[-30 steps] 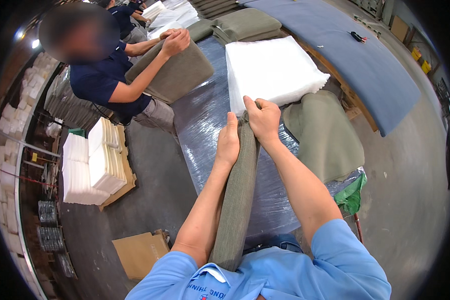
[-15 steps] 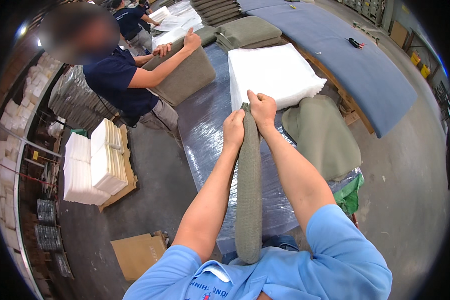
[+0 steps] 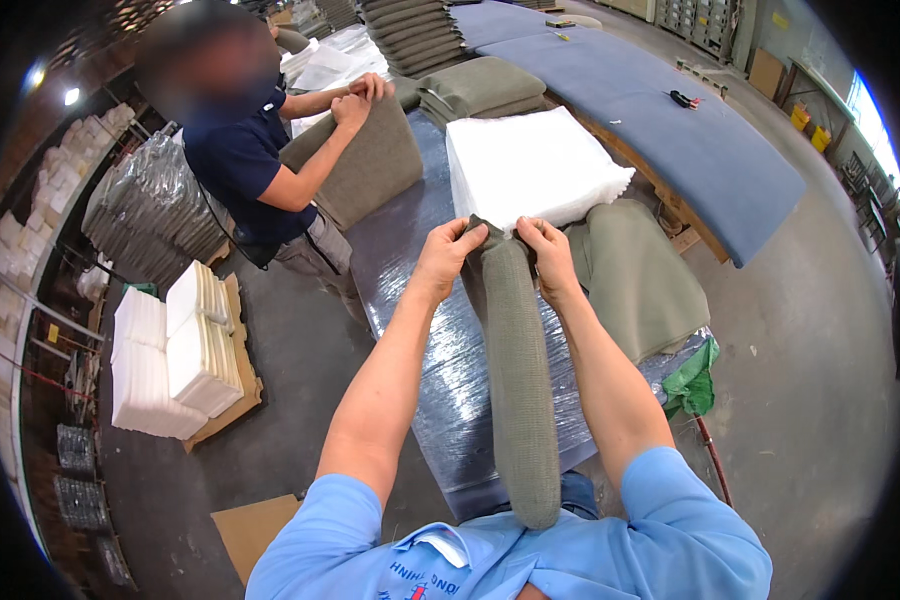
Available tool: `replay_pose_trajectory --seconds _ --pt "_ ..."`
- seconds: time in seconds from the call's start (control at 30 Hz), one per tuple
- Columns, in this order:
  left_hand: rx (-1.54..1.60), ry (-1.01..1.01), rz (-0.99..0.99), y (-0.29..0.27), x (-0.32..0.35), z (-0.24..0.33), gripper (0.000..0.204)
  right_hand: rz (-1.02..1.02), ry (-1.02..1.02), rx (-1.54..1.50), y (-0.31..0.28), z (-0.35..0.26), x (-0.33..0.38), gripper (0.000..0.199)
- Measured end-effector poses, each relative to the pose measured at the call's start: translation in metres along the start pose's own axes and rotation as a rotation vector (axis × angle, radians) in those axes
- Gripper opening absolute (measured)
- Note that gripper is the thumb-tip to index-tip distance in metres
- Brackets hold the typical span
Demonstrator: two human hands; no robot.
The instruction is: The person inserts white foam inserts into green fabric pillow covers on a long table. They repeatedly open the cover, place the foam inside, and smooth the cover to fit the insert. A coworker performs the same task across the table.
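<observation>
- Left hand (image 3: 444, 262) is closed in a pinch on a dark flap at the far end of the olive fabric cushion (image 3: 522, 385), thumb pressed to the cloth.
- Right hand (image 3: 552, 262) is curled at the other side of that end, thumb and forefinger close together; how much cloth it grips, I cannot tell.
- Between the forearms, the cushion lies narrow side up, near end against the blue shirt (image 3: 660, 540), over the film-covered bench (image 3: 395, 250). With both hands at the far end, the near end could swing aside if the body leans back.
- Uneven pulling could skew the corner or stretch the knit, and a fingertip pinch might slip.
- Right of the cushion, a loose olive cloth (image 3: 642, 285) drapes near a green plastic sheet (image 3: 692, 380); a brushing forearm could drag it off.
- Just beyond the hands sits a white padding stack (image 3: 532, 168); knuckles pushed forward might knock its layers crooked.
- Farther left, a co-worker (image 3: 235, 165) holds another olive cushion (image 3: 370, 170), well apart from these hands.
</observation>
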State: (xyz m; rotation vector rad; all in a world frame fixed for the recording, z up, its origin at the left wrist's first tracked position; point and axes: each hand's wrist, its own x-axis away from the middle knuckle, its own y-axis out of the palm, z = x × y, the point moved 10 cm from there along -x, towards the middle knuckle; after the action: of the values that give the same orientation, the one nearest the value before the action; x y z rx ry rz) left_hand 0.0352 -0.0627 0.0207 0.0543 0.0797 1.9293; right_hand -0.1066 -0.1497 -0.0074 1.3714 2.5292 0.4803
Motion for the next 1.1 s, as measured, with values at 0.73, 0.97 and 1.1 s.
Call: replay_pose_trajectory --seconds 0.73,0.97,1.1 --pt "-0.701 0.396 0.351 -0.01 -0.044 0.02 0.031 0.149 -0.045 0.149 0.014 0.021 -0.001 0.039" --pt "-0.365 -0.012 -0.026 0.028 -0.016 -0.006 0.062 0.34 -0.54 0.496 0.011 -0.047 0.006 0.042" --pt "-0.443 -0.038 0.147 0.02 0.008 0.003 0.062 0.294 -0.355 0.498 0.017 -0.035 -0.018 0.054"
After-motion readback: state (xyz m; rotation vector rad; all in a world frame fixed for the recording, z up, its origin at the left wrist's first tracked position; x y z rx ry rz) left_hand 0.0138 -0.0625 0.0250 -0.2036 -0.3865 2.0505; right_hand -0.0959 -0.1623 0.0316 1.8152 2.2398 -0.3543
